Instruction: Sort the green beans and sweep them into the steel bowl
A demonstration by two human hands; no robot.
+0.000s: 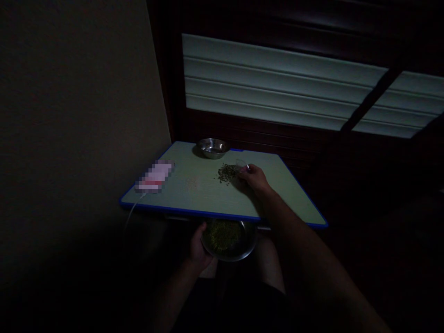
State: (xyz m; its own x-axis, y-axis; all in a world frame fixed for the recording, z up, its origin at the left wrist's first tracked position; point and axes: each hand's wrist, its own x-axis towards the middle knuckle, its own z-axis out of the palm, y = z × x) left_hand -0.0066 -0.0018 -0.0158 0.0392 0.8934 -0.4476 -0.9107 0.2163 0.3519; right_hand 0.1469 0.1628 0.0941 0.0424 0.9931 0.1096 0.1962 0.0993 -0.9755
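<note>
From where I'm stood, the R hand (255,178) is over the tbl's R half, fingers drawn in narrow w/ a clear thin-walled thing (242,165) pinched btwn them; can't tell if that's a cup or a scrap of plastic, too dim. It's tipped against the R side of a loose heap of dark bits (226,172), which lies straight on the tbl top, a few strays round its near & L edges. Can't ID the bits at this size.

L hand (200,249) is lower, just below the tbl's near edge, closed on the L side of a metal bowl (245,255), thumb up at the rim, rest of the hand round the outside & partly hidden. Bowl's tilted a little, partly under the edge, above the person's legs (270,259). Inside: green-yellow stuff (222,236), mostly L & mid; R inner wall shows bare.

Further out: pale tbl (291,199) w/ blue edging. 2nd bowl (217,155), also metal, upright nr the far edge, beyond the heap. Faint pale patch (192,183) L of the heap. Far L, a flat pinkish item (156,176), pixelated, w/ a thin cable (130,212) hanging off the near edge. Behind: plain wall (86,92) L, dark woodwork w/ pale slatted panels (270,78) opp.
</note>
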